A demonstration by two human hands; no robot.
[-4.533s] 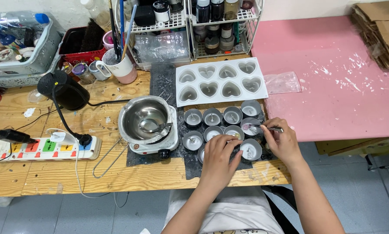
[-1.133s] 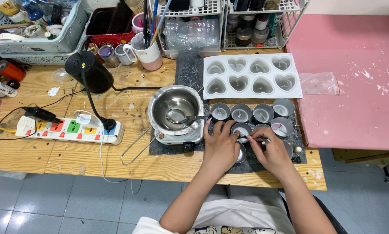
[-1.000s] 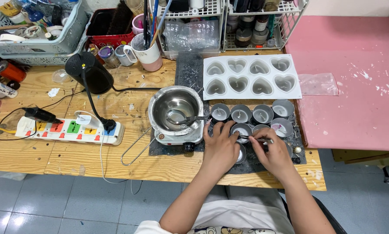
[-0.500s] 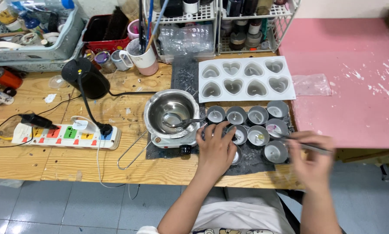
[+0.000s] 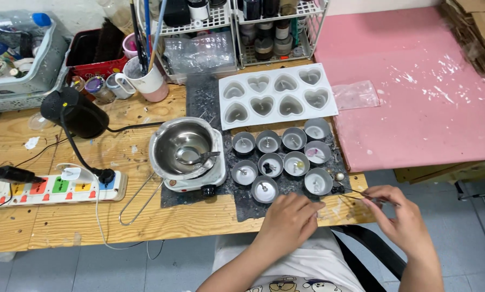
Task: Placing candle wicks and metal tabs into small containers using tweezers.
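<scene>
Pinching thin metal tweezers (image 5: 364,196) between thumb and fingertips, the right hand (image 5: 402,221) hovers past the counter's (image 5: 64,221) front edge, the tweezer tips pointing left toward the nearest round metal cup (image 5: 318,181). Just left of it, the left hand (image 5: 286,223) rests at the counter edge, loosely curled and holding nothing, right below another cup (image 5: 265,190). Both cups belong to a cluster on a dark mat (image 5: 242,205), in front of a white heart-shaped mould (image 5: 277,96).
</scene>
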